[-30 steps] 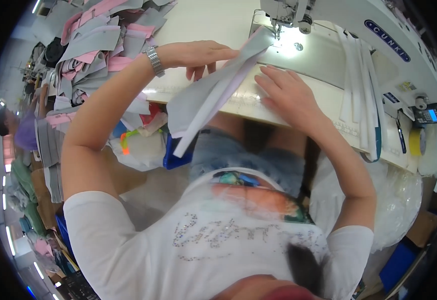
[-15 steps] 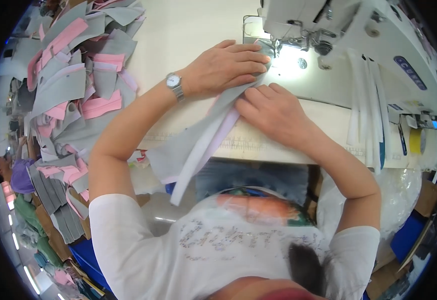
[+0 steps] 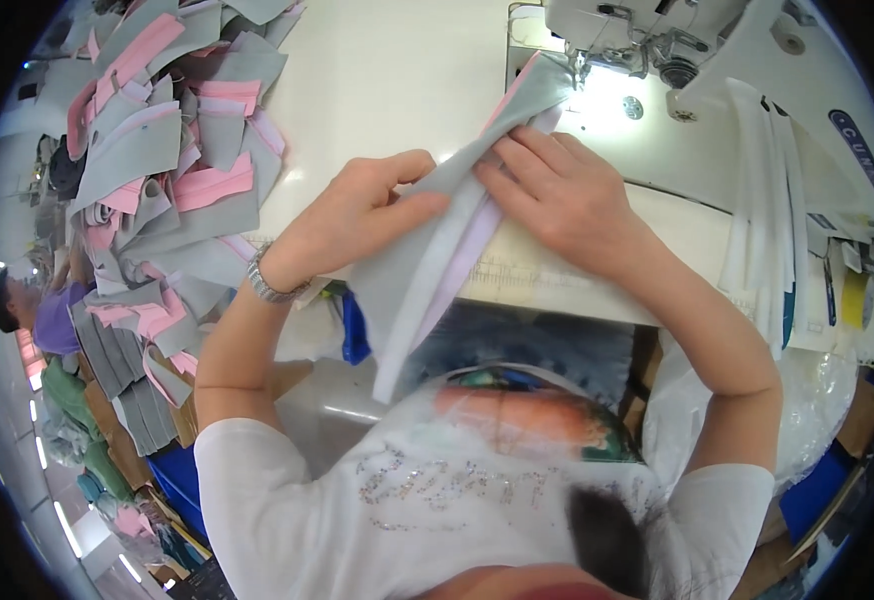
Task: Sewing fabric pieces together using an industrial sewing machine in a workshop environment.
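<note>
A grey fabric piece (image 3: 427, 240) with a pink edge and a lilac layer slants from the sewing machine's needle area (image 3: 575, 80) down toward my lap. Along it runs a narrow white strip (image 3: 407, 320), its lower end hanging past the table edge. My left hand (image 3: 357, 215), a metal watch on its wrist, is at the fabric's left edge; the thumb lies on top and the curled fingers go partly behind it. Close below the needle, my right hand (image 3: 562, 195) grips the fabric and strip with bent fingers, their tips partly hidden in the folds.
Grey and pink cut pieces (image 3: 177, 150) are heaped on the left. White strips (image 3: 757, 200) hang at the right by the machine body, near yellow tape (image 3: 854, 300). A clear plastic bag (image 3: 807, 410) sits below the table's right side. Another person (image 3: 57, 315) is at far left.
My left hand has drawn back from beside the needle, down and left along the fabric, uncovering its upper end. My right hand keeps its hold near the needle; the view has shifted slightly.
</note>
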Motion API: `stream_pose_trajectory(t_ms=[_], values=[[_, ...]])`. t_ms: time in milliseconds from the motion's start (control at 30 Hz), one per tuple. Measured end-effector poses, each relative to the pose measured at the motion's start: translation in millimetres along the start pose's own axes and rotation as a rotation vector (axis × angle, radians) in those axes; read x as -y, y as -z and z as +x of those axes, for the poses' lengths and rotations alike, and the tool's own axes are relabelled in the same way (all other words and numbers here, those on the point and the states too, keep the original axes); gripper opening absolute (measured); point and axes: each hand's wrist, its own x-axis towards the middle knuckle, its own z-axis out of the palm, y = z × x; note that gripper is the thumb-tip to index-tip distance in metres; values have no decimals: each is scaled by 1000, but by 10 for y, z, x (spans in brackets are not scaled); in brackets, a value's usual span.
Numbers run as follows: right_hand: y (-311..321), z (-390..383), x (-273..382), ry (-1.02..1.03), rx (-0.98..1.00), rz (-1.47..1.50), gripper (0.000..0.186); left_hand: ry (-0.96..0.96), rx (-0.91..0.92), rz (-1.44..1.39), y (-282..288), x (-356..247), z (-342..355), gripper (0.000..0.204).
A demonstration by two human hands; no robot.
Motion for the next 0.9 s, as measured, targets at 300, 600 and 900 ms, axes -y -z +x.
stream_pose_trajectory(t_ms=[300, 600, 900], values=[[-113, 2, 26, -47, 11, -197, 16, -64, -50, -39, -52, 66, -18, 28], [-96, -23, -42, -185, 63, -70, 16, 9, 236, -168, 181, 83, 122, 25], [37, -81, -12, -286, 203, 78, 14, -966, -205, 737, 37, 73, 1226, 30]])
